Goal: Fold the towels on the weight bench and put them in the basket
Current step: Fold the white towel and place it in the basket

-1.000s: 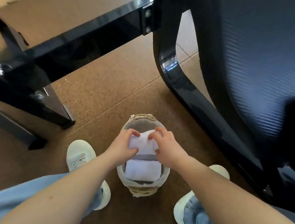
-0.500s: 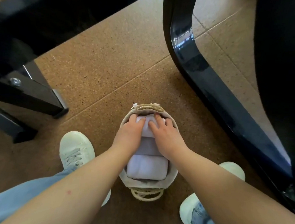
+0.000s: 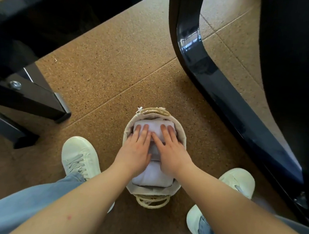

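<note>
A small oval basket (image 3: 182,135) with a cloth lining and rope handles stands on the cork floor between my feet. Folded white towels fill it: one at the far end (image 3: 153,127), one at the near end (image 3: 152,175), and a strip of another shows between my hands. My left hand (image 3: 135,148) and my right hand (image 3: 171,149) lie flat side by side on the towels, fingers straight, pressing on the far one.
The black weight bench frame (image 3: 209,71) curves down on the right, with the padded bench (image 3: 293,54) above it. Another black metal frame foot (image 3: 40,98) stands at the left. My white shoes (image 3: 78,157) flank the basket.
Both hands carried a folded towel down into the far end of the basket, then opened flat on top of it. The view moved closer to the basket.
</note>
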`<state>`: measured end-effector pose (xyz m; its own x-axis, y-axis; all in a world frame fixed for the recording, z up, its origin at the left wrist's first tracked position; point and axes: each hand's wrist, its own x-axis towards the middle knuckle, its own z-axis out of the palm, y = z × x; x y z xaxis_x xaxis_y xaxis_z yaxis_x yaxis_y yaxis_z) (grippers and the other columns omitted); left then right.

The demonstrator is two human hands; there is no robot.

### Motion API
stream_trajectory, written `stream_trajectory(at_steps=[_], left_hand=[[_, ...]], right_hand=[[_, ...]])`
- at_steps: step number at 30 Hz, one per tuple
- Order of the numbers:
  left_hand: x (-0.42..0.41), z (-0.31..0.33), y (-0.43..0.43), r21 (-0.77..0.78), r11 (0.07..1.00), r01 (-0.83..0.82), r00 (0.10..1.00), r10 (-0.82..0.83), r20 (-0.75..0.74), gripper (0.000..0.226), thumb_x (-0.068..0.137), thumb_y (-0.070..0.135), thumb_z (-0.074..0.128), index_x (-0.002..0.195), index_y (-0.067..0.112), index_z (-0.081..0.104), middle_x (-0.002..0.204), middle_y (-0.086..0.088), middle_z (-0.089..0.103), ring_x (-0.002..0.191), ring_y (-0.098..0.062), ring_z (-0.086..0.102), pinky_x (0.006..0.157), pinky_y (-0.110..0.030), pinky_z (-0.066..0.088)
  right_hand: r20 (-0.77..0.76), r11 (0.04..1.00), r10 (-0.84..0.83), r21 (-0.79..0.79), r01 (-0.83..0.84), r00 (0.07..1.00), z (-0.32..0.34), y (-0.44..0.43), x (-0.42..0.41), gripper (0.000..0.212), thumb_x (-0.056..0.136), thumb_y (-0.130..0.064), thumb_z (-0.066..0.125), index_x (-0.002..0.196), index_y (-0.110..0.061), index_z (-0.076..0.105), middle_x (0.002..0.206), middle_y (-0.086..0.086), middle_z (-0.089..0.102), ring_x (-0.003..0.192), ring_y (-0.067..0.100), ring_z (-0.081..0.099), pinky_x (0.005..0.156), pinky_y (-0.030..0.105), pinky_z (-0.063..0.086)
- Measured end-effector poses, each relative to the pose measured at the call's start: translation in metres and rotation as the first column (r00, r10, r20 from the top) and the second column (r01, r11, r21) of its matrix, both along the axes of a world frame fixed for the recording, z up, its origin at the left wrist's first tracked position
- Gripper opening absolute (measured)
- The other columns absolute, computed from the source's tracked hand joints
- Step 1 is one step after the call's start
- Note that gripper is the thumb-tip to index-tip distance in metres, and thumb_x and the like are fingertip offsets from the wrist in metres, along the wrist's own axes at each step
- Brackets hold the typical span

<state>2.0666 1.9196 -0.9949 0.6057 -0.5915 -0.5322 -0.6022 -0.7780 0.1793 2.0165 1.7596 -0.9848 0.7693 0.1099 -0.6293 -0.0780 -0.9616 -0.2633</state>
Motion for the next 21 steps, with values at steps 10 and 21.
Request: stream_trajectory(at_steps=[10,21], left_hand=[[0.019,-0.010,-0.019,0.100,0.992,-0.072,0.981,0.089,-0.173,0.095,0.099,0.054,0.046,0.161,0.007,-0.009,0.164,-0.022,-0.026,0.155,-0.035,-0.018,0.126,-0.047,0.001],[-0.005,-0.015,-0.013,0.275,0.959,0.071,0.997,-0.063,-0.036,0.116,0.090,0.078,0.040,0.157,0.006,-0.021,0.155,-0.027,-0.039,0.147,-0.046,-0.031,0.125,-0.054,-0.007]], right_hand=[[-0.176,0.984,-0.175,0.008,0.179,0.969,-0.019,0.005,0.026,0.098,0.093,-0.047,0.061,0.158,-0.049,-0.013,0.164,0.012,-0.034,0.156,0.032,-0.022,0.127,0.050,0.015],[-0.184,0.993,-0.034,-0.118,0.012,0.982,-0.023,0.010,0.012,0.125,0.087,-0.056,0.070,0.155,-0.034,-0.033,0.154,0.016,-0.050,0.148,0.038,-0.036,0.126,0.051,0.018]])
